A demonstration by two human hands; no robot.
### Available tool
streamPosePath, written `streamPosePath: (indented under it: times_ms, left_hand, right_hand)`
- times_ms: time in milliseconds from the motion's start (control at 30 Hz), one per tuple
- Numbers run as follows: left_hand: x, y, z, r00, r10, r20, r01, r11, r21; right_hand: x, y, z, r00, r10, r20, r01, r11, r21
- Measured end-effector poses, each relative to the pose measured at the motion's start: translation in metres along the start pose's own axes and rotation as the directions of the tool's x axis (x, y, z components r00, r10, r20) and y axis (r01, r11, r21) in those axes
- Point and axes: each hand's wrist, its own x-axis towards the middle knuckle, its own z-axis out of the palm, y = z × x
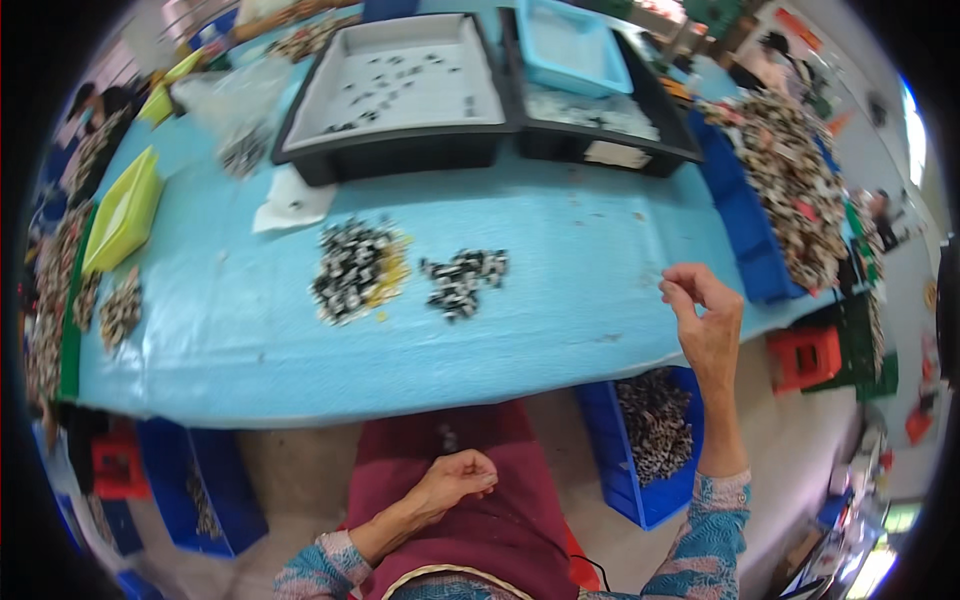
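Your right hand (705, 325) is raised over the near right edge of the bench (560, 310). The fingers curl inward and the fingertips (672, 290) are pinched together, as if they close on something very small; what is between them is too small to see, so you cannot tell if the hand really holds a piece. This hand does not touch the blue cover of the bench.

Your left hand (458, 478) rests low, on your dark red apron (500, 520), below the bench edge. It is loosely closed, with the fingers folded toward the palm, and nothing shows inside it.

On the bench in front of you lie two heaps of small black-and-white parts. The larger heap (352, 270) is on the left and has some yellow pieces at its right side. The smaller heap (464, 280) is just beside it, to the right, and is the one nearer to your right hand, but still well apart from it.

Behind the heaps stands a black tray (395, 150) with a grey floor and a few scattered parts inside. To its right is a second black tray (600, 145), with a light blue box (570, 50) on it.

Under your right forearm, below the bench, stands a blue bin (640, 500) full of the same kind of small parts.
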Motion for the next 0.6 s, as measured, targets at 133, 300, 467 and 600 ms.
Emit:
streamPosePath:
  times_ms: [133, 300, 467, 600]
  left_hand:
    - [-0.009, -0.011, -0.012, 0.998, 0.031, -0.047, -0.032, 1.000, -0.001]
    - [-0.010, -0.030, -0.034, 0.982, 0.005, -0.189, 0.002, 0.999, 0.036]
    - [0.024, -0.046, -0.049, 0.922, -0.251, -0.294, 0.264, 0.964, 0.006]
    - [0.032, -0.040, -0.069, 0.930, -0.296, -0.218, 0.307, 0.952, 0.019]
  right_hand:
    - [-0.011, 0.010, 0.023, 0.993, -0.108, 0.042, 0.109, 0.994, -0.032]
    - [0.022, 0.044, -0.010, 0.902, -0.353, -0.248, 0.241, 0.890, -0.387]
    - [0.062, 0.124, -0.115, 0.835, -0.349, -0.426, -0.029, 0.745, -0.666]
    - [0.100, 0.167, -0.162, 0.844, -0.260, -0.470, -0.155, 0.720, -0.677]
